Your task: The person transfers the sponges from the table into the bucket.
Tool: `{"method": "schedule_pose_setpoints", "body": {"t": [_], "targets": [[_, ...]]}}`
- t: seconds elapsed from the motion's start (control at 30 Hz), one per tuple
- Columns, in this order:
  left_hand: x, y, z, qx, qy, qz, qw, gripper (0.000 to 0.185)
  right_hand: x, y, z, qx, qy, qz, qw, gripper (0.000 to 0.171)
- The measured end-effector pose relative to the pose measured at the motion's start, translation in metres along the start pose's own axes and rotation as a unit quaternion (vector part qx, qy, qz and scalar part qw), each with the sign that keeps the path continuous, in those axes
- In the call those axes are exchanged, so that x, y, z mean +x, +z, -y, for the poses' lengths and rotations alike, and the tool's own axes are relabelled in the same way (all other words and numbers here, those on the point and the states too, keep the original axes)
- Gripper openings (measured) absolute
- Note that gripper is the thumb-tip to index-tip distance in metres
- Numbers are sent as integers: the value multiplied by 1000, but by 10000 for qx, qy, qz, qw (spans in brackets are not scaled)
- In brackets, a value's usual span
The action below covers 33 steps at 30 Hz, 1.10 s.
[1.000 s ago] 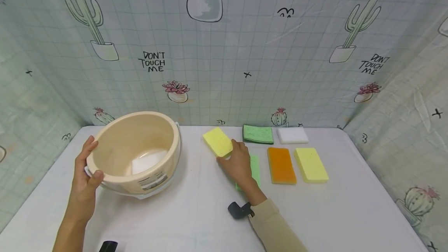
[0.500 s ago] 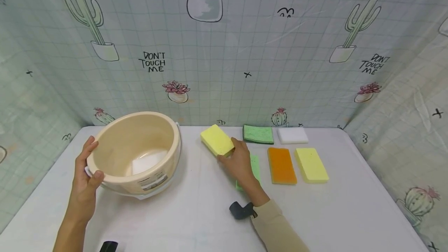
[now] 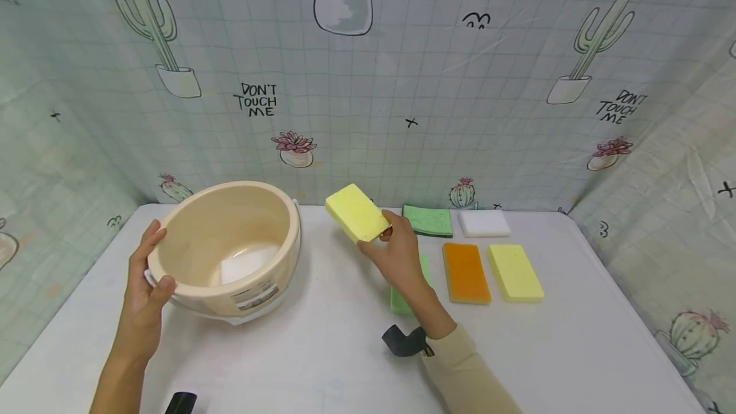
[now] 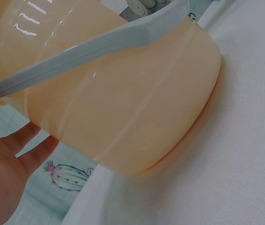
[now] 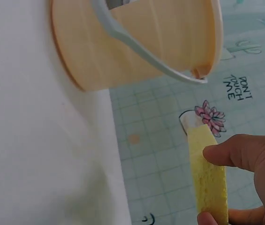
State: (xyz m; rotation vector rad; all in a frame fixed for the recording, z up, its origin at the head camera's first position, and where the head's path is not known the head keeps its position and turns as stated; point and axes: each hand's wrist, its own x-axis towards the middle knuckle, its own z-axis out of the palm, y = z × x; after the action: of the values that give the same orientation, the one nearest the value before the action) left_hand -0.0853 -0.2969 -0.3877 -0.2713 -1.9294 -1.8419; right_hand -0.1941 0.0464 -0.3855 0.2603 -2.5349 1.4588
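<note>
Yellow sponge point(image 3: 356, 213) raised, right of beige bucket point(image 3: 215, 229).
Right hand point(image 3: 399, 251) pinches the sponge's end farther from the bucket; left hand point(image 3: 144, 286) grips the bucket's left rim. Tabletop point(image 3: 333, 312) spans between bucket and sponge.

The yellow sponge point(image 5: 207, 187) I pinch, mid-frame in the head view, looks matt, its edge rough with pores. At left, the cream bucket point(image 4: 109, 103) is smooth, glossy plastic, its greyish handle point(image 4: 144, 30) plastic too. The white tabletop point(image 4: 249, 122) appears matt and finely woven. My beige sleeve point(image 3: 468, 372), lower right, is matt cloth; the backdrop point(image 3: 368, 88) looks like creased sheeting.
</note>
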Motion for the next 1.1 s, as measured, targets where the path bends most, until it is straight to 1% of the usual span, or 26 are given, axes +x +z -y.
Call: {"method": "schedule_pose_setpoints", "body": {"t": [0.17, 0.43, 0.67, 0.73, 0.93, 1.1], "targets": [[1, -1, 1, 8, -21, -44, 10000, 62, 4, -8, 18, 27, -334, 57, 9994, 70], [2, -2, 6, -134, 44, -99, 9999, 63, 8, -12, 42, 167, -707, 277, 9970, 69], [2, -2, 4, 102, -129, -138, 9998, 63, 10, -13, 65, 149, -1042, 430, 9935, 68], [3, -2, 5, 115, -122, -142, 9998, 63, 12, -11, 73, 148, -1157, 590, 9914, 68], [1, -3, 7, 47, -2, -152, 9999, 62, 14, 0, 96, 152, -1381, 1253, 9823, 68], [0, -2, 3, 131, -121, -124, 9998, 62, 15, 11, 112, 10, -1592, 1745, 9717, 66]]}}
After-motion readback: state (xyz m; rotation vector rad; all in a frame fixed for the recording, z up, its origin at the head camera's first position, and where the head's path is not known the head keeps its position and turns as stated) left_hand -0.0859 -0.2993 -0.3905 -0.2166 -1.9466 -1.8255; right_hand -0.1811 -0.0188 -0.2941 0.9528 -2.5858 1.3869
